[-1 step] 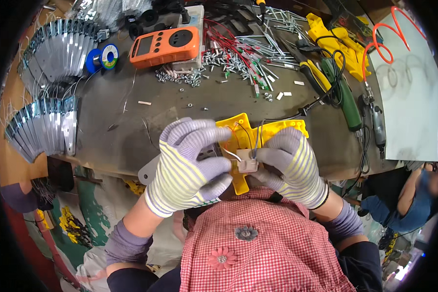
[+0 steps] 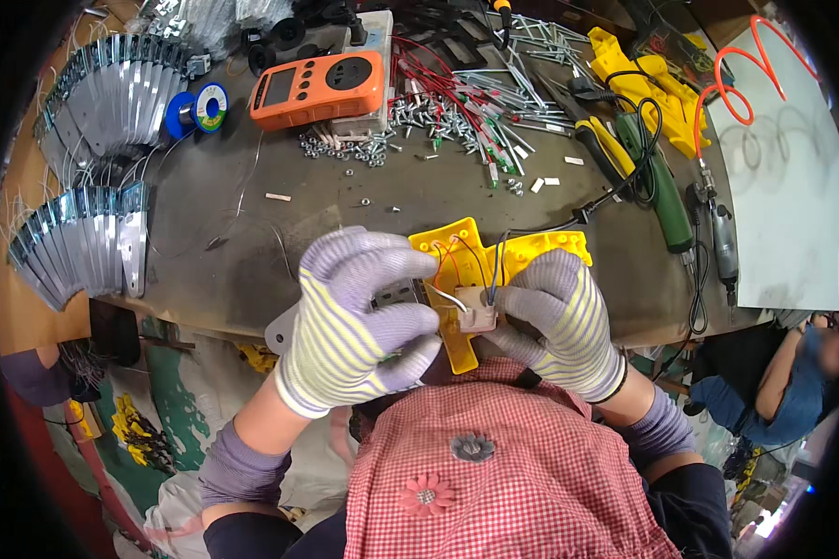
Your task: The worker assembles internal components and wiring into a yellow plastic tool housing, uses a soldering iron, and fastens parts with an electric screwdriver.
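Note:
A yellow plastic housing half (image 2: 460, 352), shaped like a tool body with a side arm, lies at the table's near edge. Red, black and white wires run inside it to a small off-white plastic block (image 2: 478, 320). My right hand (image 2: 564, 321), in a striped knit glove, pinches that block at its right side between thumb and fingers. My left hand (image 2: 359, 321), gloved alike, hovers at the housing's left side. Its fingers are curved, with a gap between thumb and forefinger beside the white wire. Beneath this hand a flat metal plate (image 2: 281, 333) partly shows.
Fanned metal blades (image 2: 84, 247) stand at the left by a blue solder spool (image 2: 182, 116). An orange meter (image 2: 317, 88), loose screws (image 2: 419, 114) and red wires lie at the back. Pliers (image 2: 606, 154), a green-handled tool (image 2: 664, 200) and yellow housings (image 2: 629, 70) are at the right.
My left hand has shifted slightly left, widening the gap to the off-white block. My right hand and the block have barely moved.

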A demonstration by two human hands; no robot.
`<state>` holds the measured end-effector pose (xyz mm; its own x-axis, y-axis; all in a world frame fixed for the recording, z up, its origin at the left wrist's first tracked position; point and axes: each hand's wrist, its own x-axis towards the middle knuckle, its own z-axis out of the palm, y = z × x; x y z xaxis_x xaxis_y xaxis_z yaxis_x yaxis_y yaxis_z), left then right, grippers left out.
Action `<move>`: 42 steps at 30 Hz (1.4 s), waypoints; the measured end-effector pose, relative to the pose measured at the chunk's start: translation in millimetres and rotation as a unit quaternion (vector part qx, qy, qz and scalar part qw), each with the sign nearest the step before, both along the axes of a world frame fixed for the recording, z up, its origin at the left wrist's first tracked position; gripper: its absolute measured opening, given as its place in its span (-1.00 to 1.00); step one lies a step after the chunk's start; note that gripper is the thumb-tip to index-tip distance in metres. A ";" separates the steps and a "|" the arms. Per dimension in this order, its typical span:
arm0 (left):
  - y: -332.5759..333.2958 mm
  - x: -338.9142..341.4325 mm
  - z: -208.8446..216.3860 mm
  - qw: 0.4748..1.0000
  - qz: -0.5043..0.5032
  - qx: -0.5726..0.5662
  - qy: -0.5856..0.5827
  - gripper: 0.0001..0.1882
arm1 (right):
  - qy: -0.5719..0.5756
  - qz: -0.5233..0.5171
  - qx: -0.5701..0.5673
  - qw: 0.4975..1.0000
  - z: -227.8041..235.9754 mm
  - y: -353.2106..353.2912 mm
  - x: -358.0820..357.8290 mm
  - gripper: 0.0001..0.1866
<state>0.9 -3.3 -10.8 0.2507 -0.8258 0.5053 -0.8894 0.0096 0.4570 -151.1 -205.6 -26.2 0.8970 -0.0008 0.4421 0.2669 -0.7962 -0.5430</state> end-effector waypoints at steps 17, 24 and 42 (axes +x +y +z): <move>-71.4 51.4 19.8 0.972 -0.128 0.165 0.113 -0.72 | -0.005 -0.046 0.022 0.999 4.0 16.0 2.7 -0.75; -77.0 52.7 8.5 0.960 -0.120 0.204 0.147 -0.76 | 0.005 -0.036 0.060 0.998 4.5 13.5 7.8 -0.74; -65.0 41.6 -21.9 0.995 -0.030 0.046 0.087 -0.75 | 0.200 0.193 0.120 0.953 33.9 -28.9 39.4 -0.72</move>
